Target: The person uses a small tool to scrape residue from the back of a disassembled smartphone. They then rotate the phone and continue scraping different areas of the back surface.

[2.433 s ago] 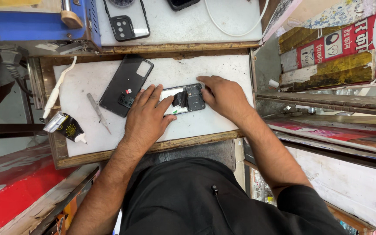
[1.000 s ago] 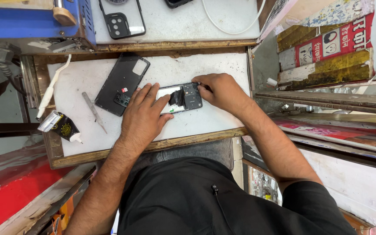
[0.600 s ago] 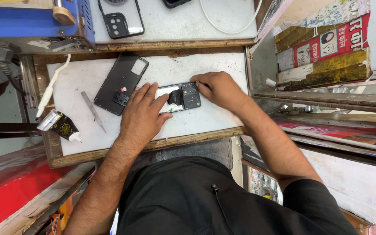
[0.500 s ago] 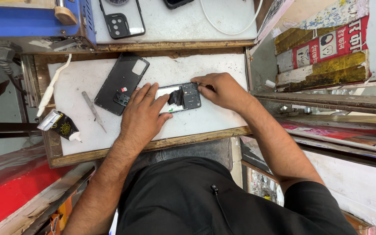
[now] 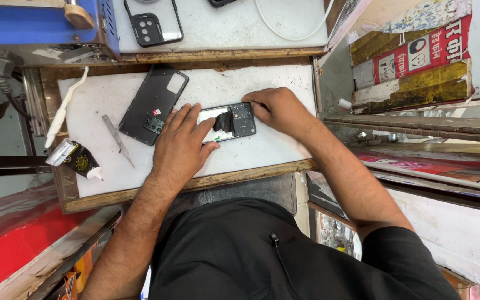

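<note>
Head view, looking straight down: a white work mat in a worn wooden frame [image 5: 195,183] carries an opened black smartphone with its back removed [image 5: 231,121], lying flat near the mat's middle with its inner boards showing. The left hand [image 5: 180,145] lies palm down over the phone's left end, fingers spread and pressing it to the mat. The right hand [image 5: 276,108] is curled at the phone's right end, fingertips bunched on its upper corner; whether they pinch a small tool or part cannot be told.

Just left of the left hand lies a black plastic phone back cover [image 5: 154,104], inner side up, its lower corner touching the fingers. Further left, a slim grey metal prying tool [image 5: 118,140] lies on the mat, and a crumpled black-and-silver glue tube [image 5: 76,158] sits at the mat's left edge beside a white cable [image 5: 62,114].

On the upper shelf rests a clear phone case with a black rim [image 5: 154,22], cut off by the top edge, next to a blue machine [image 5: 40,25] and a looping white wire [image 5: 290,28]. Stacked worn cardboard boxes, red, yellow and white [image 5: 412,61], stand to the right. The person's black shirt [image 5: 262,255] fills the bottom of the picture.
</note>
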